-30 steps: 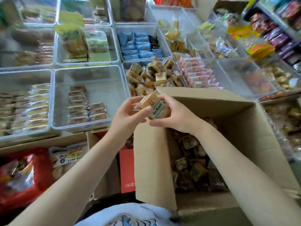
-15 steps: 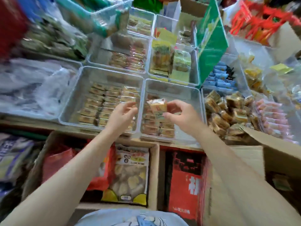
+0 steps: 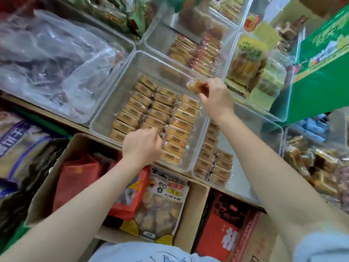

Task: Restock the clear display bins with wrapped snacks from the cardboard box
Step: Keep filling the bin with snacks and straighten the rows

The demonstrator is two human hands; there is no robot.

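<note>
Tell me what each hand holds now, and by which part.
The right hand pinches a wrapped snack by its near end. The left hand touches the snack rows; a hold cannot be told.

A wooden shelf (image 3: 62, 121) runs from the left edge down toward the lower right of the frame, its pale front edge showing. Directly on it stand clear bins side by side: one at upper left (image 3: 113, 53) stuffed with crumpled clear plastic bags, one at centre (image 3: 105, 118) holding rows of wrapped orange snacks, one to its right (image 3: 272, 148) with two columns of similar packets, and more behind at upper centre (image 3: 156, 37) and upper right (image 3: 232, 53)
</note>
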